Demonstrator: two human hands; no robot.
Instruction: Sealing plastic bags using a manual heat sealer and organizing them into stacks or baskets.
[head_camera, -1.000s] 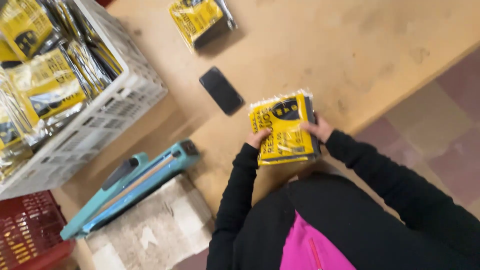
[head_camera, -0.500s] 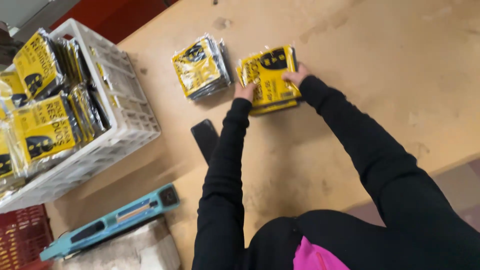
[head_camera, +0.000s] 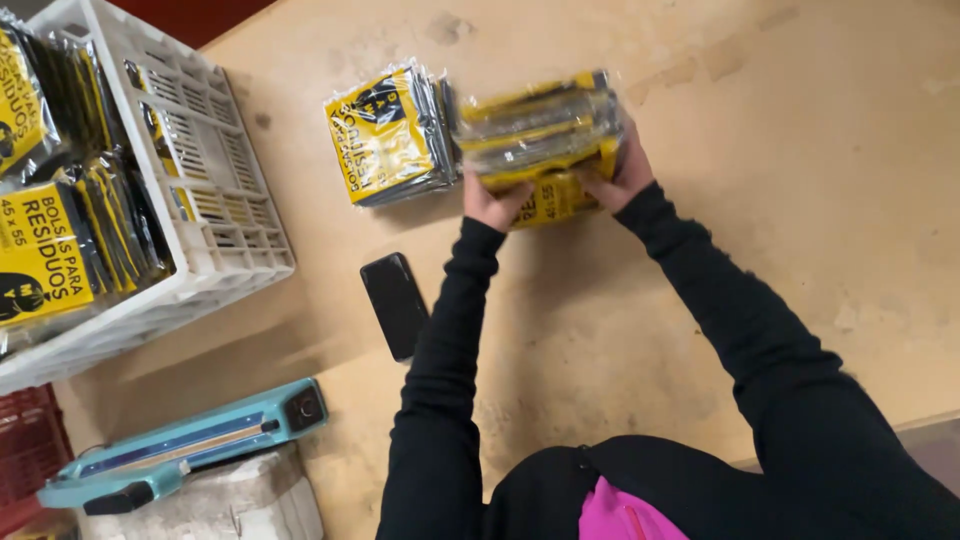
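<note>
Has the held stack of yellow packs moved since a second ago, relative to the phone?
Yes. The held stack, in the left hand and right hand, went from beside the phone to farther up the table, next to the lying stack.

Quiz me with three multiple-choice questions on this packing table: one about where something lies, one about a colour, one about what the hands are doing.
1. Where is the black phone?
A in the crate
B on the table, beside the left arm
C on the sealer

2. What colour is the crate?
A white
B green
C blue

3. The stack of packets is:
A gripped by both hands
B lying untouched
C held in one hand

Key: B, it lies flat on the tabletop; A, its lattice wall is white; A, left hand and right hand clasp it.
</note>
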